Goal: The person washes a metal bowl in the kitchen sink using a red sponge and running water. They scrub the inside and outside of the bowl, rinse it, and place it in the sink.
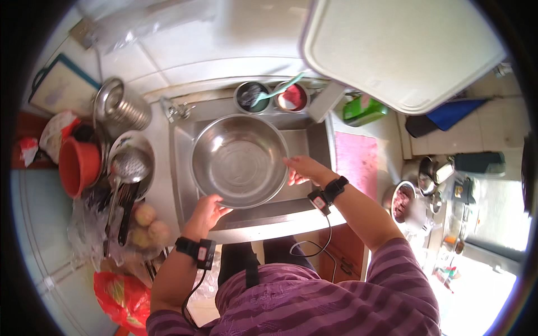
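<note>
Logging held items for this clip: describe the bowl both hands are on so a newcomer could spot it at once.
Find the steel sink at centre. The big steel bowl fills its basin, with the left hand on its near rim and the right hand on its right rim. It is empty and far wider than the two small cups behind it.

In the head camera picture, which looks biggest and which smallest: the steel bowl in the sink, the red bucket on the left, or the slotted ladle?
Largest to smallest as they look here:
1. Steel bowl, held at its rim by both hands
2. Red bucket
3. Slotted ladle, counting its round head only

The bucket sits near the curved picture edge, so its true size is unsure.
</note>
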Demonstrator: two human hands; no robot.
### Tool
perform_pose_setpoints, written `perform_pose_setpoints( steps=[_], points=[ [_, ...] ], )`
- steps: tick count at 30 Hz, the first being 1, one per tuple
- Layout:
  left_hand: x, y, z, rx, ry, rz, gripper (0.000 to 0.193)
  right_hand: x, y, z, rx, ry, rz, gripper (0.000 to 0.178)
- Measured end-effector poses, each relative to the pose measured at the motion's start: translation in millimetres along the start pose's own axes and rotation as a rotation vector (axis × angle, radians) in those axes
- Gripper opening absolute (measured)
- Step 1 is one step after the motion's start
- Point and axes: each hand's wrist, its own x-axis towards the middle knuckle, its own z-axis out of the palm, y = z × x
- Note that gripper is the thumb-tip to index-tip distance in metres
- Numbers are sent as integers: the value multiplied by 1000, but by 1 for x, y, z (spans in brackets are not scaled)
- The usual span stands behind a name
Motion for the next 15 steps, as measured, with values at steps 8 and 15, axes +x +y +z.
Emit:
perform_pose_setpoints(
  steps=[8,15],
  points=[
    [-12,-12,64,109,25,-29,9,4,-3,-178,-1122,894,-665,35],
    [-17,-33,86,113,7,-48,6,41,-51,-213,-1683,1035,-529,48]
  ],
)
